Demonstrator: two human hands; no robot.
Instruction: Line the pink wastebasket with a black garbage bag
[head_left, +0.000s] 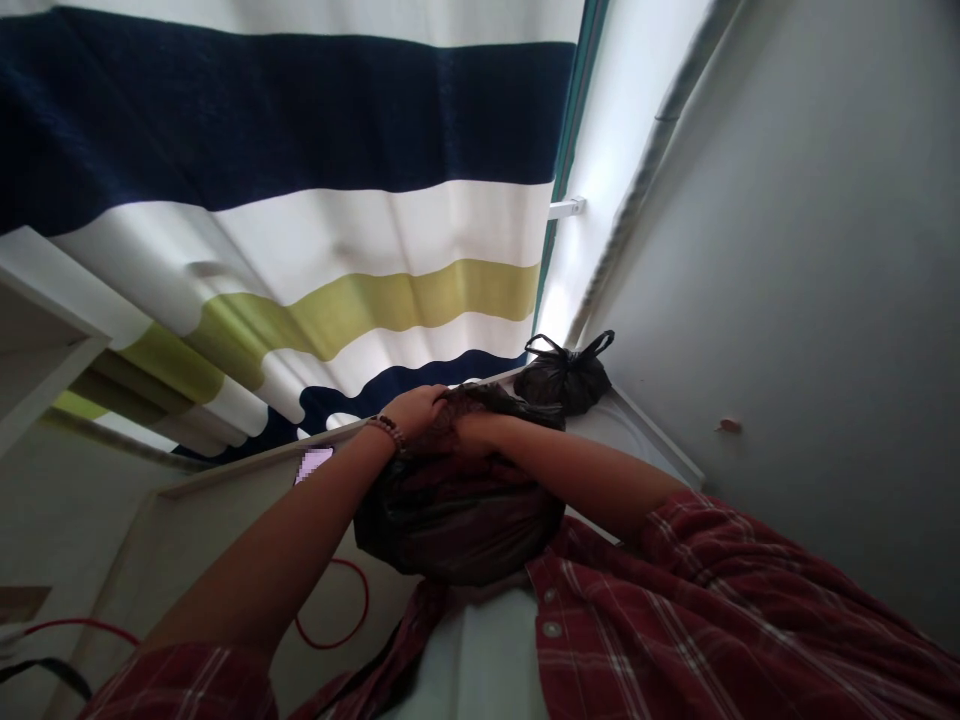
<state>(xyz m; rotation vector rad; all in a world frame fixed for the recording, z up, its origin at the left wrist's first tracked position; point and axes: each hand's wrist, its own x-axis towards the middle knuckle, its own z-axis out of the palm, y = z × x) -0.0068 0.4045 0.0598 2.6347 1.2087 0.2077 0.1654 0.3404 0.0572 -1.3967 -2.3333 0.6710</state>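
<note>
A full, dark plastic bag (457,530) rests in front of my chest, its mouth gathered at the top. My left hand (418,412) is closed on the left side of the bag's mouth, with beads around the wrist. At the mouth, my right hand (476,432) reaches in from the right; its fingers are hidden by plastic folds, so I cannot tell what they grip. Reddish material shows through the thin bag. Just beyond, to the right, sits a second black bag (566,382), tied shut with two loops sticking up.
A striped curtain (390,230) hangs behind the raised-edge white surface (225,525). A red cable (367,595) loops on it at the left, near a pale purple item (313,464). The wall (810,300) bounds the right side, and a white shelf (45,300) juts in at left.
</note>
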